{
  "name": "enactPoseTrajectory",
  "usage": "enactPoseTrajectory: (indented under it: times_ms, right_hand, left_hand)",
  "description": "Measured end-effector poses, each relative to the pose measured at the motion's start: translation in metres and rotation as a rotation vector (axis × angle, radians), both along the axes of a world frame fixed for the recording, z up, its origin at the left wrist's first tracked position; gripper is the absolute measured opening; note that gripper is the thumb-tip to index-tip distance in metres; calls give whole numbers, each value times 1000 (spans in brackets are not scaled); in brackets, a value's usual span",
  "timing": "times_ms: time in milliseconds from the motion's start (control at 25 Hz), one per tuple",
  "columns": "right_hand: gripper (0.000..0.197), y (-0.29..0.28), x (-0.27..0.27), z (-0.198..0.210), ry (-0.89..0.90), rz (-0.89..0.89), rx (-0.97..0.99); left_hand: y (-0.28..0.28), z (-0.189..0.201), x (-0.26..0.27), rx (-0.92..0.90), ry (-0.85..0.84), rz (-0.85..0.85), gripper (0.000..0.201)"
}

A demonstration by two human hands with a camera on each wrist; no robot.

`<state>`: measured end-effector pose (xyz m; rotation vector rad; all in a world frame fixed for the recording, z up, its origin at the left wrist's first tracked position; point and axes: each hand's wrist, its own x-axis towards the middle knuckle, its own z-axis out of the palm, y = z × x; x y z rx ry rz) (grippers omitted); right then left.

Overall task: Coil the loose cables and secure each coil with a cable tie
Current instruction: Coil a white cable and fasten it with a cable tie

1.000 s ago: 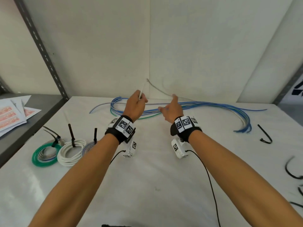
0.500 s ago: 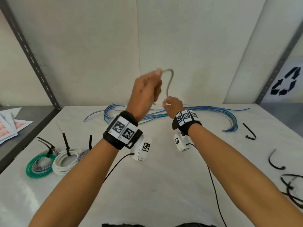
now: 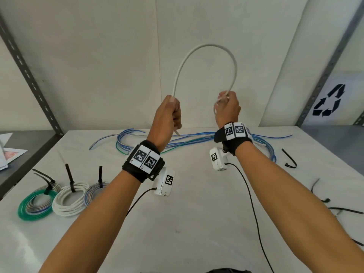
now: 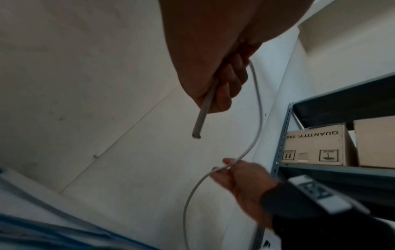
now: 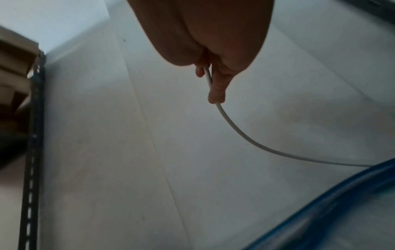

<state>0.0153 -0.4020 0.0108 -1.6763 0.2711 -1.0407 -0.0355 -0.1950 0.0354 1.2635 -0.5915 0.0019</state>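
Three coils already lie finished at the near left of the tabletop [image 3: 197, 223]: a green coil [image 3: 36, 205], a white coil [image 3: 69, 201] and a blue-grey coil [image 3: 92, 194], each cinched by a black cable tie whose tail stands up. By that count the job looks partly done. A bundle of loose blue cables [image 3: 197, 137] snakes across the far side of the tabletop, not yet coiled, and spare black cable ties [image 3: 288, 158] lie scattered at the right, one just beyond the bundle's right end, more at the near right edge.

The work in hand is a white cable [image 3: 206, 45], held up in the air in front of the back wall, well above the tabletop. It arches in a tall loop between the two hands, which judging by the shape is the first turn of a new coil.

The left hand [image 3: 168, 117] is raised with its fingers curled into a fist round the cable, the cut end poking out below the fist. The right hand [image 3: 227, 108], raised to about the same level and set apart from the left, pinches the cable between thumb and fingertips; from there the rest of the cable trails down toward the blue bundle.
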Motion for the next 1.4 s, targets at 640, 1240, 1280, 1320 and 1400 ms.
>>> enactPoseTrajectory:
  times_ms: [640, 1240, 1280, 1320, 1400]
  right_hand:
    - [24, 8, 5, 32, 170, 46, -140]
    - [23, 59, -38, 1, 229, 513, 137]
    - [23, 69, -47, -3, 249, 586, 191]
    - [23, 78, -52, -5, 261, 640, 214]
    - [20, 94, -59, -10, 234, 660, 157]
  left_hand:
    - [-1, -29, 16, 12, 130, 148, 37]
    - [20, -12, 36, -781, 591, 190, 43]
    - [19, -14, 38, -828, 614, 189, 43]
    - [17, -14, 38, -852, 625, 187, 43]
    - [12, -17, 36, -874, 648, 183, 42]
